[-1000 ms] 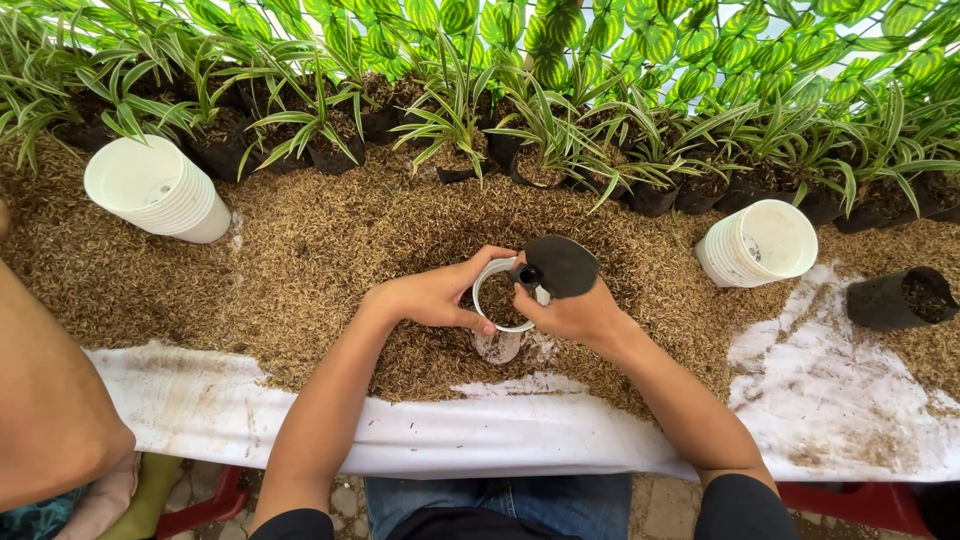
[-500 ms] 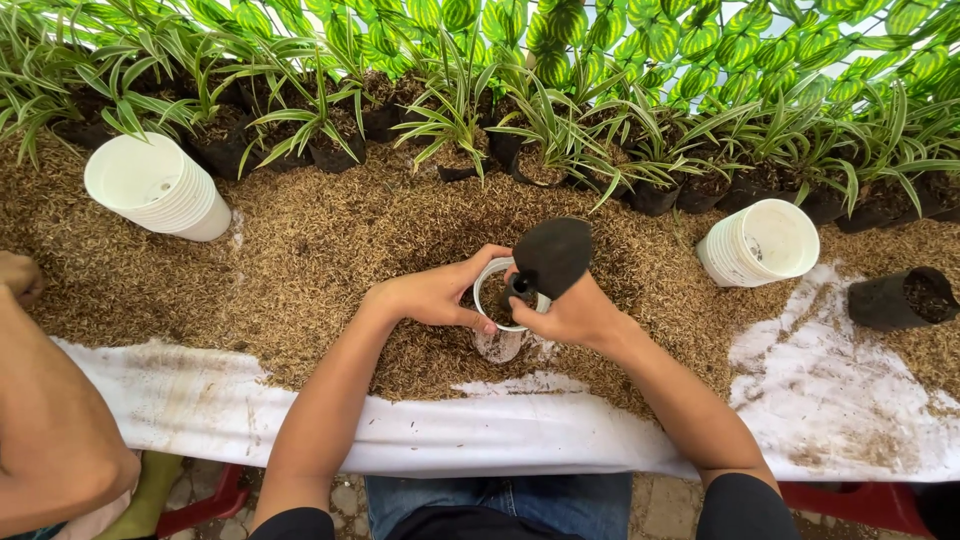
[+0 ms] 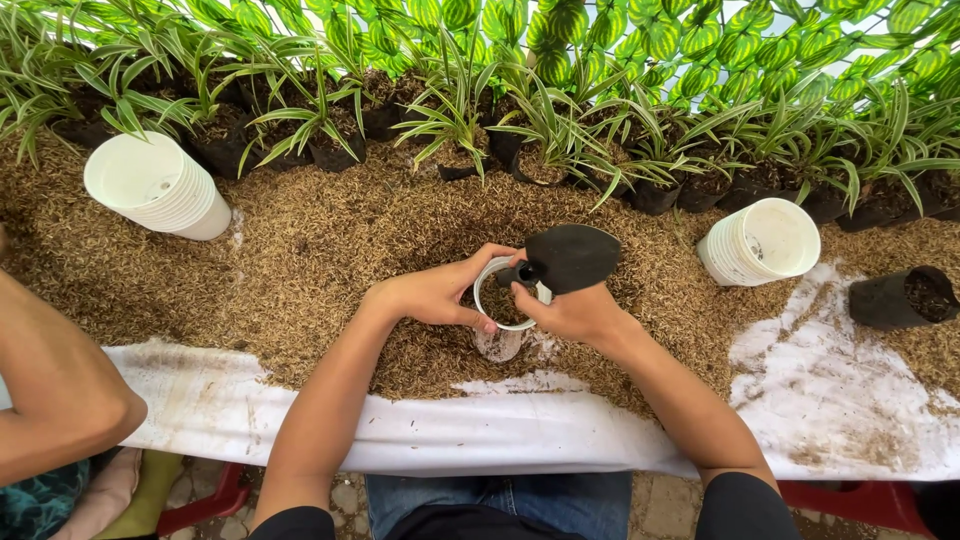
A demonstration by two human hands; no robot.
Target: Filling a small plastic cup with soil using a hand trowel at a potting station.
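Note:
My left hand grips the rim of a small white pot that stands in a heap of brown husk mix at the table's middle. My right hand is closed around the handle of a black scoop, whose blade is raised above the husk just right of the pot's mouth. Inside the pot some brown mix shows.
A stack of white pots lies on its side at the left, another stack at the right. A black nursery bag lies far right. Striped green plants line the back. Another person's arm rests at the left edge.
The scoop's blade has swung up and to the right, away from the pot's mouth. My left hand has kept hold of the pot.

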